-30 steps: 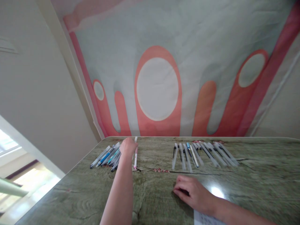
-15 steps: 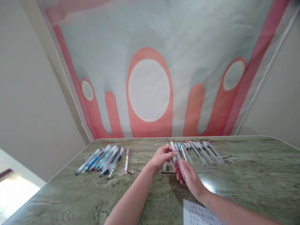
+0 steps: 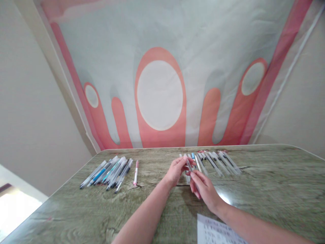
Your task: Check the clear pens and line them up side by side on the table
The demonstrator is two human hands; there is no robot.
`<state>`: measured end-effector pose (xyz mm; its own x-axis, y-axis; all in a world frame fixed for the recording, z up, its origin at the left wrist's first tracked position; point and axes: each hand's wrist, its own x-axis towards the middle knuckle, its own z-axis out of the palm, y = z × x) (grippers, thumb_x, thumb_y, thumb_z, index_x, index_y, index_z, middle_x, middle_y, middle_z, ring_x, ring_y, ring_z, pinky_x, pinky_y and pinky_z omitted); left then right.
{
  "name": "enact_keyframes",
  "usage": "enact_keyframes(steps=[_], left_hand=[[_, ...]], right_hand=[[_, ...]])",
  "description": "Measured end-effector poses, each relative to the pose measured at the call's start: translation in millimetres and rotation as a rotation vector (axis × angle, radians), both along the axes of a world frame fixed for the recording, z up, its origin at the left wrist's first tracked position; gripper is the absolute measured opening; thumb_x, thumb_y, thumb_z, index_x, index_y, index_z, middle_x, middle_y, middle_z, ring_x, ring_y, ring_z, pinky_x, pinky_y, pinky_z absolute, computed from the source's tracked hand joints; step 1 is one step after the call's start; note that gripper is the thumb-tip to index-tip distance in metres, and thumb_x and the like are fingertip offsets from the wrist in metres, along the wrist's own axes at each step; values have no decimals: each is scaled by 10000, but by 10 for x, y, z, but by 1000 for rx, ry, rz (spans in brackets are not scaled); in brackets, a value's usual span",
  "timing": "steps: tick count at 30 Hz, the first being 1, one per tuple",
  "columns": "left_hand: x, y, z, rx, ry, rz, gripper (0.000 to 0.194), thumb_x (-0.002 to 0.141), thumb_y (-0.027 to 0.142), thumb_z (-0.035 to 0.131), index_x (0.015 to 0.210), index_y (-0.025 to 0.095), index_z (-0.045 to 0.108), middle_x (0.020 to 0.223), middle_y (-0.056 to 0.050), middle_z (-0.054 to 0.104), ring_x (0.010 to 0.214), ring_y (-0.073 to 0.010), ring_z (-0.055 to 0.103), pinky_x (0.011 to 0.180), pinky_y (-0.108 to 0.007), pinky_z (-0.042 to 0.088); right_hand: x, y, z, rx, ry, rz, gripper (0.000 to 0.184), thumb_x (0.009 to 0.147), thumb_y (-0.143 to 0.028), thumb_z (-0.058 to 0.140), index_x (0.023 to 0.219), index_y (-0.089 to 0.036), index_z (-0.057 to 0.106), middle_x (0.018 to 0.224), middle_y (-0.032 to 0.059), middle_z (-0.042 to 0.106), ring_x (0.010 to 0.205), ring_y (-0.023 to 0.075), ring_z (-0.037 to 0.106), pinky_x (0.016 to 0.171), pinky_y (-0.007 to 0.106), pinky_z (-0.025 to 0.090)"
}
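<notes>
A slim, clear-bodied pen [image 3: 189, 166] is held above the table between my two hands. My left hand [image 3: 175, 170] pinches its upper end with thumb and fingers. Around its lower part, the fingers and thumb of my right hand [image 3: 205, 187] are closed, hiding that end. Just behind the hands lies a row of pens [image 3: 215, 163], mostly clear with dark parts, side by side and slanted. Within that row are a blue-topped pen [image 3: 193, 156] and a cream-white pen [image 3: 198, 164]. Part of the row is covered by my hands.
On the left lies a heap of pens [image 3: 111, 173], clear, blue and teal. A pink-and-white pen [image 3: 136, 173] lies alone beside it. Under my right forearm is a paper with writing [image 3: 210, 227]. The wood-grain table [image 3: 83, 217] meets a printed backdrop [image 3: 162, 139] behind.
My left thumb and fingers have closed further round the pen's upper end, and the pen is lower and more covered by the hands. The view has shifted slightly.
</notes>
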<state>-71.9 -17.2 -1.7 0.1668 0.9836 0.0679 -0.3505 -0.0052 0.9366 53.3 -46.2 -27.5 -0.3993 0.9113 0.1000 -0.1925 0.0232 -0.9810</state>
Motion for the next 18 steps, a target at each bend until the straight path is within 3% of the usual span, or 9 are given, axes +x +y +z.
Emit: enact_keyframes(steps=[7,13,18], left_hand=[[138,-92,26,31,189,-56,510,751,535,449,905,84,633,685,-67,601,654,-133,536,656,-246,387],[129,-83,-9,35,240,-55,519,770,528,420,951,87,624,610,-39,575,592,-120,521,652,-248,389],[151,-74,-29,36,191,-65,501,783,510,412,949,81,610,623,-39,568,573,-111,518,639,-244,395]], right_hand=[[8,61,-3,-151,219,-55,291,822,-435,431,765,-160,507,478,-45,472,319,44,351,298,162,236],[14,128,-37,-313,382,30,209,796,-371,486,755,-168,509,526,-43,492,325,32,338,294,151,229],[40,174,-24,-348,413,98,190,794,-347,487,727,-169,497,510,-56,466,317,8,219,289,128,147]])
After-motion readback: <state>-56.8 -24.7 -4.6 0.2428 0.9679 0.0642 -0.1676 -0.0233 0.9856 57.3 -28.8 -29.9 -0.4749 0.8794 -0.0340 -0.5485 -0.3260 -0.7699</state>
